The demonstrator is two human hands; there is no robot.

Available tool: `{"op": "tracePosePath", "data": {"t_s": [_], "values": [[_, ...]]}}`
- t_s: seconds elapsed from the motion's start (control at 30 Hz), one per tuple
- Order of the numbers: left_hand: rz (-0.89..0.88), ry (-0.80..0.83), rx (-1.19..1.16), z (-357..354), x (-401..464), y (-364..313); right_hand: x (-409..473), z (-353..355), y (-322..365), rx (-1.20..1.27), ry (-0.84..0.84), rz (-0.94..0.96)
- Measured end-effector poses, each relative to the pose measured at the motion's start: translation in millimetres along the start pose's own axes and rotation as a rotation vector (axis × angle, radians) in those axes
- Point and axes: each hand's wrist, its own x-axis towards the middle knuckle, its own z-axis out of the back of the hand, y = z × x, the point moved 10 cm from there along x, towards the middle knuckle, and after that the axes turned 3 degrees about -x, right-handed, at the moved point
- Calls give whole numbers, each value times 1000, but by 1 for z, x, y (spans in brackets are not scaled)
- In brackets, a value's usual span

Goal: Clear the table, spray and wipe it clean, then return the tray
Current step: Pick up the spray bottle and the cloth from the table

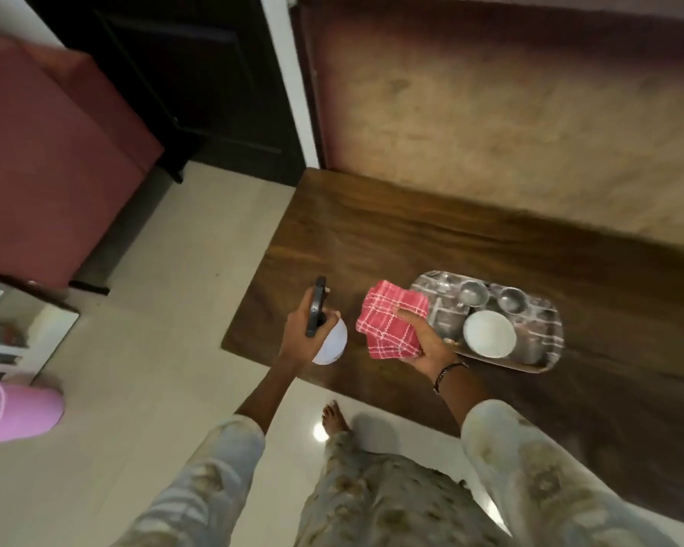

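Observation:
My left hand (299, 333) grips a white spray bottle (332, 343) by its black trigger head, at the left end of the dark wooden table (372, 238). A folded red checked cloth (391, 317) is held in my right hand (427, 345), thumb on top, just above the table. Right beside the cloth a patterned tray (545, 357) rests on the table. It carries a white bowl (489, 333), two small steel bowls (474, 292) and other steel ware.
A red-brown sofa (44, 163) stands at the far left across the pale tiled floor. A pink bucket (12, 410) is at the left edge. A wall runs behind the table. My bare foot (334, 418) is near the table's front edge.

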Motion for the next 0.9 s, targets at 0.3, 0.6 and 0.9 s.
{"op": "tracePosePath", "data": {"t_s": [0.3,0.6,0.9], "values": [[-16,39,-115,-178,-52,-129,-100,177,73,195,-18,199],[-169,272,-49,-331,-69,-251,-160,333,136,351,-113,329],[-216,426,72,-474,-46,-334,-179,458,215,354,-160,435]]}}
